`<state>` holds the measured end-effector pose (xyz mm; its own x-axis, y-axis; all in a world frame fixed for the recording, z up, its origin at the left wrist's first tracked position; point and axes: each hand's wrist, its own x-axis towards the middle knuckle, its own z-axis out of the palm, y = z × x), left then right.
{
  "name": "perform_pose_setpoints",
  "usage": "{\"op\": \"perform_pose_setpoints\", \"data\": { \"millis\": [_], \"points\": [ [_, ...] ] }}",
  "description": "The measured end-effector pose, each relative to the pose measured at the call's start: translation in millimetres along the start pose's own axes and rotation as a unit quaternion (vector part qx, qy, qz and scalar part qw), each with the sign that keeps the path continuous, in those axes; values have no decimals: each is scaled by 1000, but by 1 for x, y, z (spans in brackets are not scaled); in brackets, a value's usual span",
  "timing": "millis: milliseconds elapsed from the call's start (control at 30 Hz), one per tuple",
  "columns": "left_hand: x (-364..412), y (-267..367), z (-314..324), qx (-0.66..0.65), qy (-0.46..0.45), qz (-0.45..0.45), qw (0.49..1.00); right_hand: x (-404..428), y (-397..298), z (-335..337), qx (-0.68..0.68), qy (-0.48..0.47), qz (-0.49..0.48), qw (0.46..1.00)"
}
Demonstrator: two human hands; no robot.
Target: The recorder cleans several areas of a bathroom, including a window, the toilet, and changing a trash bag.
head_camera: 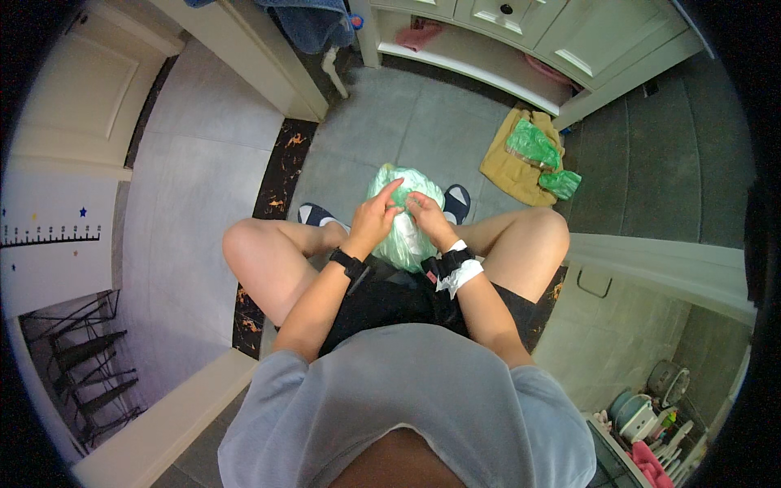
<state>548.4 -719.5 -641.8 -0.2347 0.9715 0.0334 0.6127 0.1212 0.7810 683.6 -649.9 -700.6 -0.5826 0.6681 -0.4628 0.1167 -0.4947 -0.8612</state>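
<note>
A translucent light-green plastic bag (399, 247) with white contents showing through sits between my legs. At its upper part, my right hand (431, 218) pinches a bit of gathered green film between thumb and fingers. My left hand (373, 221) is close beside it, index finger stretched out over the bag and thumb near the film. Whether the left fingertips grip the plastic is not clear. Both wrists wear black straps, and white material is wrapped around the right one.
On the grey tile floor, a yellow cloth (497, 160) lies to the right with green plastic pieces (532, 143) on it. White cabinets (610, 43) stand ahead. A dark marble threshold (277, 183) runs along the left. Behind right is a rack with basins (634, 415).
</note>
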Motion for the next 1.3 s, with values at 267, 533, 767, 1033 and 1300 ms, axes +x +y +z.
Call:
{"op": "perform_pose_setpoints", "data": {
  "millis": [267,533,767,1033,1300],
  "points": [
    [3,-16,10,-67,85,-23,994,3,10,-5,-178,36,-209,961],
    [-1,-16,-1,-68,74,-66,993,-20,-5,12,-339,84,-295,889],
    [-6,-10,-13,151,46,184,970,-15,-8,13,149,36,-57,987],
    [-1,-16,-20,208,-45,237,948,-4,-13,6,221,-24,-65,973],
    [-15,-20,6,232,12,291,928,0,-5,13,174,-44,-10,984]
  ]
}}
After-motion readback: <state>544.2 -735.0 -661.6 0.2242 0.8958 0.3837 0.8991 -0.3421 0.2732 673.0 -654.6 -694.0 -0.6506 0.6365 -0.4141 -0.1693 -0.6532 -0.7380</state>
